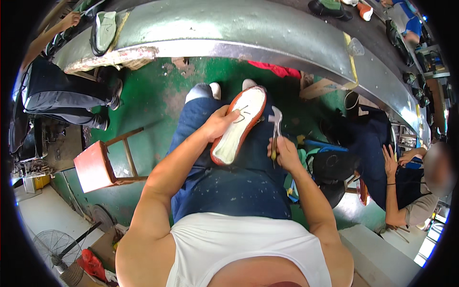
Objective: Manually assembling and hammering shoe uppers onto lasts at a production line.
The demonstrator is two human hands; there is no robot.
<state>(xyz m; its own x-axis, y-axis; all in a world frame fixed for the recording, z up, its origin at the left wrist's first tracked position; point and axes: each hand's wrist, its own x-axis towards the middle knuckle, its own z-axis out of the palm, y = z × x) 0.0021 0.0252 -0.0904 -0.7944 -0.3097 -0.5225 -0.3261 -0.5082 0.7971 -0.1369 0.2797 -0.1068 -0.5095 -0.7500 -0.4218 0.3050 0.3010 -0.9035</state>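
Hammer (276, 127) clasped in the right hand (286, 154), its head just beside a reddish-brown shoe (239, 130), a person grasps the shoe by its edge with the left hand (221, 125). The shoe lies pale face up over dark blue trousers (234, 191), before a metal-covered bench (229, 28).

Workbench (229, 24): long, metal-clad, dull silver, front edge bright; yellow strips across it at left and right. On it, at left: one dark-rimmed shoe (106, 27), pale sole up. At right, by the yellow strip: one clear, cup-like piece (355, 47).

Dark surface (370, 33), beyond the metal: one black-and-green shoe (330, 8); one orange-and-white shoe (366, 12); further dark footwear along the right.

Floor (155, 107): green, paint worn to grey in patches. On it, at left: one wooden stool (93, 167), orange-red seat.
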